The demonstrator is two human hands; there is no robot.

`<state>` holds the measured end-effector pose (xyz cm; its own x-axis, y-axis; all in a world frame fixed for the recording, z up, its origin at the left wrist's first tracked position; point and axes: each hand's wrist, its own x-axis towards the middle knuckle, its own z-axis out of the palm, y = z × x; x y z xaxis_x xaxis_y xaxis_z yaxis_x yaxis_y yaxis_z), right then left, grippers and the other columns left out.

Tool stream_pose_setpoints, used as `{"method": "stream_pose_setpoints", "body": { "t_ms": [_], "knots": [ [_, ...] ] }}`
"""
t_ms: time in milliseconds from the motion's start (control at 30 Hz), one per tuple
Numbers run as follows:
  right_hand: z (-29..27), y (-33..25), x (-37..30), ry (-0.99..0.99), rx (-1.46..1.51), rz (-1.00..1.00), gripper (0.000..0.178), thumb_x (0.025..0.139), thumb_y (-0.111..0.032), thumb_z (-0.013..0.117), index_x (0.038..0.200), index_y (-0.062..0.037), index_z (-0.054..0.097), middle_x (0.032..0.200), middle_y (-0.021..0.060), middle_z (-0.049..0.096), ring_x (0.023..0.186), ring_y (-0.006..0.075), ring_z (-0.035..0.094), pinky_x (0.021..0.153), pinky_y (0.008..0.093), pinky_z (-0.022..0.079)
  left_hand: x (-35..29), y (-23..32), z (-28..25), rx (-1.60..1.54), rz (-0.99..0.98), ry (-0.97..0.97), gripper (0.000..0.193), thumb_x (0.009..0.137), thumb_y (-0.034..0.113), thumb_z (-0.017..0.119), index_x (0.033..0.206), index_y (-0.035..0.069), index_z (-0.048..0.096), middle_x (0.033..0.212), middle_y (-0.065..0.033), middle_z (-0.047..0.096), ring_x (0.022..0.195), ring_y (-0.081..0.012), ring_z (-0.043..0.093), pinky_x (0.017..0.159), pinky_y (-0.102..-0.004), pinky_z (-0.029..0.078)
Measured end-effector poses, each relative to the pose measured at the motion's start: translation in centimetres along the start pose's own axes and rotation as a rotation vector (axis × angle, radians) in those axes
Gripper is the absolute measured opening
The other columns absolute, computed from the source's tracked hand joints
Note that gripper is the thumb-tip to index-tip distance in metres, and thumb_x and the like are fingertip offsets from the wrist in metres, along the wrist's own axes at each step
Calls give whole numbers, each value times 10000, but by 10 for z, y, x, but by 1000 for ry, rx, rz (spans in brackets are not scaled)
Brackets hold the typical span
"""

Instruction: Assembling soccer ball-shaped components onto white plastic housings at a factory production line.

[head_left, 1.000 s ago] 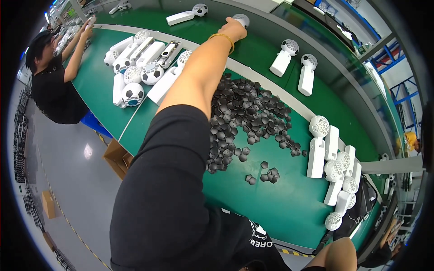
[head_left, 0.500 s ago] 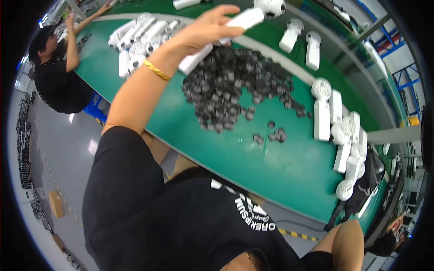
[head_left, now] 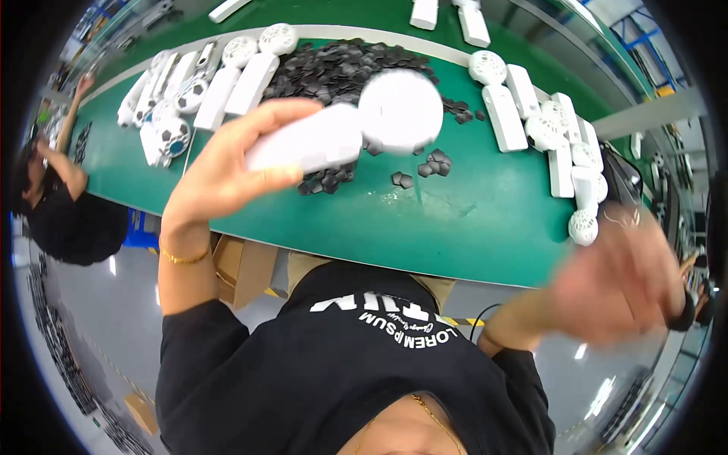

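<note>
My left hand point(head_left: 235, 155) is wrapped around the handle of a white ball-headed device point(head_left: 307, 140), held above the green table point(head_left: 334, 235). Its round head point(head_left: 400, 111) points right and is smeared by motion, so surface detail is lost. Beneath and beyond it spreads a heap of small black pentagon-like pieces point(head_left: 341, 64), with a few loose ones point(head_left: 435, 163) nearer me. My right hand point(head_left: 618, 284) is raised off the table's near right side, close to the row of white devices. Motion blur hides how its fingers are placed.
More white ball-headed devices point(head_left: 504, 117) stand in a row at right, beside a dark bag point(head_left: 622, 178). Another group point(head_left: 167, 91) lies at left, some with black patches. A co-worker point(head_left: 64, 205) sits at far left. Under the table edge is a cardboard box point(head_left: 246, 269).
My left hand has come back from the table's far side toward me, bringing a white ball-headed device. My right hand has risen into view at right. The whole view has turned.
</note>
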<state>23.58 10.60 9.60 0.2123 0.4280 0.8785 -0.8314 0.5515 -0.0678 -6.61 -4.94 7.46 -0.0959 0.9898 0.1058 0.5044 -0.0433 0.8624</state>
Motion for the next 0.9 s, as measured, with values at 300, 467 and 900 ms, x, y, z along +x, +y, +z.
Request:
{"method": "stream_pose_setpoints", "body": {
  "t_ms": [300,467,900],
  "knots": [
    [20,67,-105,-620,-478,1108,721,652,-135,826,1267,-13,469,1250,153,493,1136,260,518,968,358,420,-23,-6,4,45,10,133,544,790,117,695,1284,17,491,1269,-130,536,1088,-236,577,911,-328,470],
    [59,81,-142,-520,-669,630,688,631,-110,835,1224,-28,498,1229,188,466,1069,321,528,943,382,425,-33,-24,63,-1025,-107,557,514,966,200,516,1416,66,306,1362,-127,435,1207,-249,502,960,-419,476],
    [-6,127,-114,-832,-892,963,194,817,-64,662,1011,-45,667,919,102,646,782,245,640,676,358,504,-34,-36,81,-1077,-253,392,756,869,113,614,1455,36,142,1202,-194,529,1034,-303,618,774,-462,591]
  ]
}}
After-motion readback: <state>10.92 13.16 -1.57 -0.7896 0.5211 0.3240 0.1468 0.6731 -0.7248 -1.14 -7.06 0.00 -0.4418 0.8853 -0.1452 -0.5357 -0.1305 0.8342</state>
